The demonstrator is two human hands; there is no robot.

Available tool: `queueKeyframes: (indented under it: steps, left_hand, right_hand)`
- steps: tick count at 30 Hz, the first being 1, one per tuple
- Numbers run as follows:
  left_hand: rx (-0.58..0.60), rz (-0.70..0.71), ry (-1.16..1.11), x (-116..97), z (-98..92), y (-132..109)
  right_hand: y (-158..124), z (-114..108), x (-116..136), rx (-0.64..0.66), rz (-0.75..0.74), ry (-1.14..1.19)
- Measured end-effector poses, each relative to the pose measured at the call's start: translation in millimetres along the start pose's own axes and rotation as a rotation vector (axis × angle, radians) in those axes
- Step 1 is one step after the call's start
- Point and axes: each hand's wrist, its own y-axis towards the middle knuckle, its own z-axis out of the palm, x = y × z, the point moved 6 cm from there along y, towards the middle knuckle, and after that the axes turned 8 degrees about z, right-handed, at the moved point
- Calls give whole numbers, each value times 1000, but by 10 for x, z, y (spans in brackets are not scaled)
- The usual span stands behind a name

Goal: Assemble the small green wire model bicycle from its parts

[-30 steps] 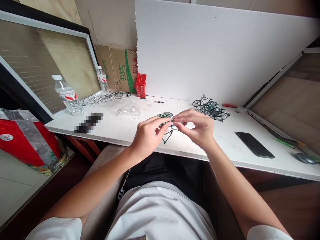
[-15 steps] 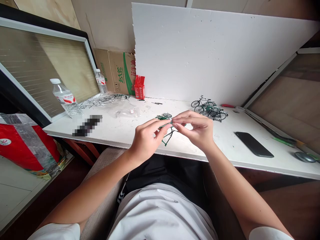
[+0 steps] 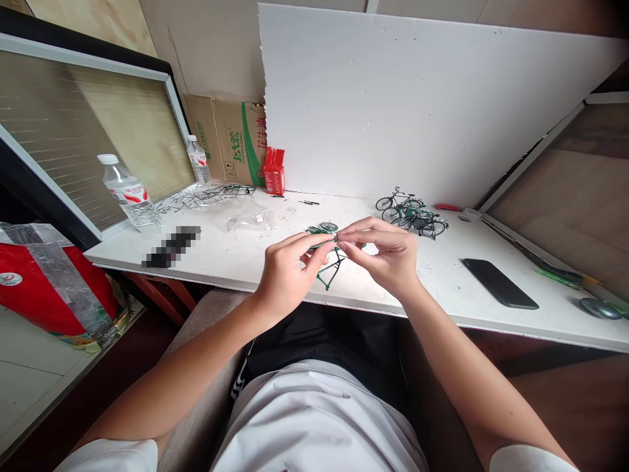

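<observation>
Above the front of the white table, my left hand [image 3: 291, 269] is closed, its thumb and fingers pinching a small green model bicycle part [image 3: 317, 247]. My right hand [image 3: 382, 252] meets it from the other side, fingertips pressed together at the part's end; fingers hide most of what is between them. Just below the fingertips, a green toy bicycle frame [image 3: 333, 276] shows on the table. Behind the hands lie a small spoked wheel [image 3: 329, 225] and more thin green pieces, partly covered by my left fingers.
Assembled miniature bicycles [image 3: 413, 213] stand at the back right. A black phone [image 3: 500, 284] and a computer mouse [image 3: 599, 309] lie to the right. Leftward are two water bottles [image 3: 128, 193], plastic bags [image 3: 246, 219], dark part sprues [image 3: 206, 195] and a red box [image 3: 274, 172].
Both hands have barely shifted, still meeting at the fingertips around the small green part. The green part has tilted slightly between the fingers.
</observation>
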Motion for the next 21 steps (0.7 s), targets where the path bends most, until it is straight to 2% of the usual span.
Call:
queueKeyframes:
  steps: [5,9,17,19,21]
  left_hand:
    - [-23,-71,-25,37,33,-52]
    - [-22,-234,-136,139,69,-81]
    - [70,-663,-516,540,238,-105]
    - [90,-723,-549,636,275,-136]
    - [119,-723,-536,701,296,-161]
  right_hand:
    - [2,21,-39,1,30,26]
    - [8,23,-123,17,68,25]
    - [21,33,-388,118,150,-28]
    - [13,52,-472,145,182,-41]
    - [-1,77,-558,170,219,-46]
